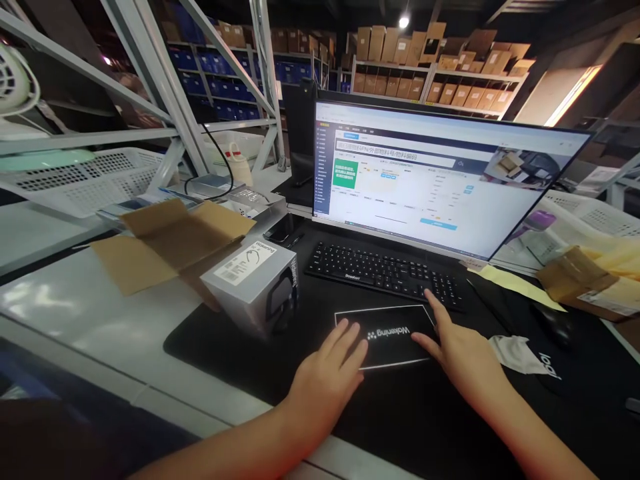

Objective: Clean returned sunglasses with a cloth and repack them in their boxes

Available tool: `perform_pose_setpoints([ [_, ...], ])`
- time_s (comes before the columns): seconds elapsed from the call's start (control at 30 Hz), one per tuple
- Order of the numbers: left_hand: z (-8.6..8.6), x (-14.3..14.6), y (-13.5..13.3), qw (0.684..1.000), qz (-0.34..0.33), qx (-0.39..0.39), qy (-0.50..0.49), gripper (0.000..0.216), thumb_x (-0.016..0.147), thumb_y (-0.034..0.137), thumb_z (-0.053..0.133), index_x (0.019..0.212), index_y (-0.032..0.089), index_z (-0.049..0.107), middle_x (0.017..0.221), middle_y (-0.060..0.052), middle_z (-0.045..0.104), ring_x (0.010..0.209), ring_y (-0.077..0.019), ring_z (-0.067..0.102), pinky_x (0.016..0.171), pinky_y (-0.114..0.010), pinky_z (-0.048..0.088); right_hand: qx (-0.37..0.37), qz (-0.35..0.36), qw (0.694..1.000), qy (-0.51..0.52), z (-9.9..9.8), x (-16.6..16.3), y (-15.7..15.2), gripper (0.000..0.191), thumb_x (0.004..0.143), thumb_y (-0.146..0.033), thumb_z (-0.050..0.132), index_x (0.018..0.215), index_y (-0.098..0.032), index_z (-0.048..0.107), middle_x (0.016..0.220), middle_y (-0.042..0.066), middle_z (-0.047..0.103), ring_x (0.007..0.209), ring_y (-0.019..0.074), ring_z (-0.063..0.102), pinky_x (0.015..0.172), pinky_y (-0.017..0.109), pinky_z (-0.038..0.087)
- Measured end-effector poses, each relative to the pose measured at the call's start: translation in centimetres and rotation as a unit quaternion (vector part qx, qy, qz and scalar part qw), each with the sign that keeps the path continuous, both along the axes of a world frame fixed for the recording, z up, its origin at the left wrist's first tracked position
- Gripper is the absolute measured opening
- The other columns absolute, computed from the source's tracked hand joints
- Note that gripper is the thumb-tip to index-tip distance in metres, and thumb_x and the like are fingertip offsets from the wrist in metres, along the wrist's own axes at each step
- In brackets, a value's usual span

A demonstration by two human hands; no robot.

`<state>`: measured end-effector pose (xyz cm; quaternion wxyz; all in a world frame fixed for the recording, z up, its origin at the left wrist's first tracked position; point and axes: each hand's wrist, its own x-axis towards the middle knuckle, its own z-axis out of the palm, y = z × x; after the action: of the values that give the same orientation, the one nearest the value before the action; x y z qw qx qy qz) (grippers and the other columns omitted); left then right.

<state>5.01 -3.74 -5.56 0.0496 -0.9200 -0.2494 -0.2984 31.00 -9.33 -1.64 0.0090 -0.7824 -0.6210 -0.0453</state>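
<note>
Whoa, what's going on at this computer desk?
A person's left hand lies over the left end of a flat black Wakening piece on the dark mat. Their right hand is spread at its right end, near the keyboard. To the left stand a grey Wakening box and an open cardboard box.

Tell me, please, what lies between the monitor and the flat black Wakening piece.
In the head view, the black keyboard lies between the monitor and the flat black piece.

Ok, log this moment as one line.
left hand: over black card | right hand: fingers spread at card and keyboard | gray box: left of card | monitor: lit
</note>
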Motion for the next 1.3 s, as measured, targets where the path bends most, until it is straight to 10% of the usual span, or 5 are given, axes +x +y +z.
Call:
perform_pose_setpoints([
  [0.23,-0.2,0.4,0.0,0.999,0.003,0.008,0.043,0.035,0.091,0.011,0.058,0.126,0.013,0.063,0.14,-0.017,0.062,0.131,-0.0332,0.059,0.084,-0.038,0.064,0.065,0.01,0.995,-0.078,2.7,1.6,-1.8,0.025,0.095,-0.042,0.064,0.109,-0.022,0.069,0.079,0.008,0.072,0.07,0.034,0.07,0.055,0.038,0.047],
  [0.4,-0.3,0.8,-0.9,0.997,0.018,0.053,0.061,0.038,0.088,0.017,0.067,0.126,0.012,0.062,0.144,-0.021,0.058,0.139,-0.0351,0.051,0.107,-0.049,0.051,0.024,0.313,0.935,0.164,3.0,1.3,0.3,0.044,0.083,-0.064,0.071,0.078,-0.021,0.063,0.151,0.012,0.046,0.141,0.0388,0.04,0.107,0.052,0.044],
  [0.63,2.5,-4.2,1.1,0.956,0.203,0.134,-0.162,0.079,0.081,0.055,0.075,0.148,0.029,0.041,0.169,-0.012,-0.011,0.157,-0.0369,-0.001,0.125,-0.06,0.001,-0.149,0.325,0.92,0.162,1.3,-2.3,4.5,0.038,0.062,-0.027,0.088,0.061,-0.017,0.051,0.159,0.009,0.037,0.145,0.0382,0.033,0.111,0.053,0.035],
  [0.97,5.5,-7.7,6.4,0.917,0.255,-0.11,-0.286,0.069,0.075,0.032,0.08,0.137,0.028,0.05,0.138,-0.013,0.045,0.132,-0.0347,0.049,0.111,-0.057,0.044,-0.139,0.335,0.928,0.08,3.1,-3.3,3.2,0.027,0.069,-0.029,0.082,0.062,-0.016,0.059,0.152,0.018,0.043,0.129,0.043,0.046,0.104,0.064,0.037],
  [1.3,5.3,-2.1,6.3,0.47,0.078,-0.648,-0.593,0.034,0.091,0.043,0.067,0.115,0.024,0.052,0.109,-0.008,0.066,0.084,-0.0187,0.068,0.07,-0.036,0.061,0.131,0.231,0.957,0.112,4.8,-0.4,-7.8,0.037,0.09,-0.038,0.065,0.063,-0.02,0.046,0.157,0.01,0.03,0.141,0.0378,0.035,0.097,0.05,0.053],
])
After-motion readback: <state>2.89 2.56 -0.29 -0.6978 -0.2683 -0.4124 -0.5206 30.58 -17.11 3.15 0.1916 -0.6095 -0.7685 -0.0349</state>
